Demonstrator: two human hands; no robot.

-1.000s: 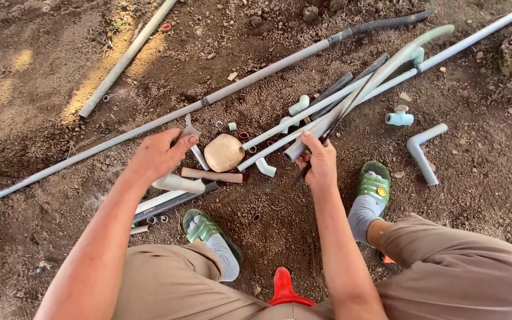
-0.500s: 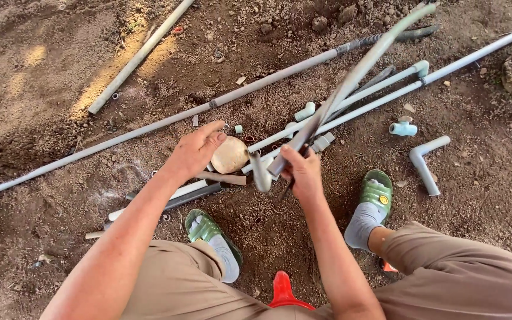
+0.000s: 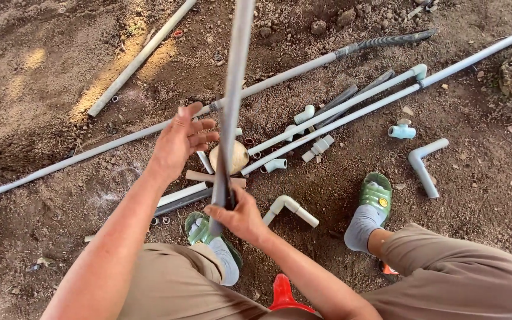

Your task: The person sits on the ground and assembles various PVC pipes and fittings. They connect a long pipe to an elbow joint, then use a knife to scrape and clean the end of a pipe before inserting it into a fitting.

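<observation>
1. The right hand (image 3: 241,214) is clenched around the lower end of a long grey pipe (image 3: 232,101), which stands nearly upright and runs up out of the top of the head view.
2. The left hand (image 3: 180,139) is released, fingers spread, just beside the pipe on its left; I cannot tell whether the fingertips touch it.
3. Just beyond the right hand, behind the pipe, a round tan block (image 3: 236,157) lies on the dirt ground (image 3: 42,124), with a short wooden stick (image 3: 200,176) beside it.
4. Right of the right hand, close by, lies a white elbow piece (image 3: 291,208) with two short stubs.
5. Farther out to the right of both hands, two long pale pipes (image 3: 351,112) lie side by side on a slant, with small fittings (image 3: 319,145) near their lower ends.
6. Well apart to the right sit a small pale blue tee fitting (image 3: 401,131) and a grey L-shaped pipe (image 3: 423,166).
7. Beyond the left hand, a very long grey pipe (image 3: 108,145) crosses the ground, ending in a dark ribbed hose (image 3: 386,40); another pale pipe (image 3: 140,58) lies further off.
8. Below the hands, the person's feet wear green sandals (image 3: 377,195) over grey socks.
</observation>
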